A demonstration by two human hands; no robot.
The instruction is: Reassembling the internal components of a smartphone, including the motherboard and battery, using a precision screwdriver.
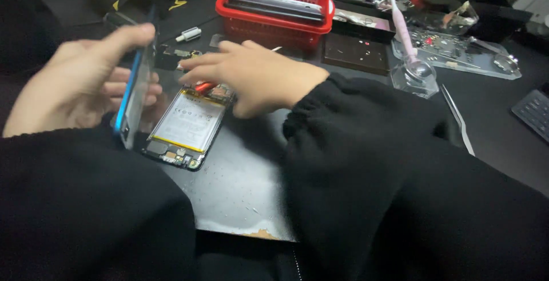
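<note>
Nearest to the camera are the two black sleeves (400, 189) of the person, which cover the lower part of the view. Between them lies a dark work mat (240, 183) on the bench (497, 126), with a worn spot at its near edge.

On the mat lies an opened phone body (186, 123), flat, with its pale battery turned up and small circuit parts at both ends. The left hand (74, 83) is just left of it and holds a thin panel with a blue edge (132, 95). The panel stands almost upright on its side; its lower end is just beside the left edge of the phone body, whether touching it I cannot tell. The thumb lies along the top of the panel and the fingers (143, 89) are closed behind it, so the hand grips the panel.

The right hand (257, 78) reaches across from the right, palm down, over the far end of the phone body. Its fingers (200, 66) are stretched out and partly blurred; if they hold something I cannot tell. A small red part (204, 87) shows just under them.

Farther away stands a red plastic basket (274, 3) with flat dark and grey pieces inside. To the right of it are a dark flat block (357, 52), a pink-handled tool (400, 23) resting in a clear small dish (414, 78), and metal tweezers (457, 118).
</note>
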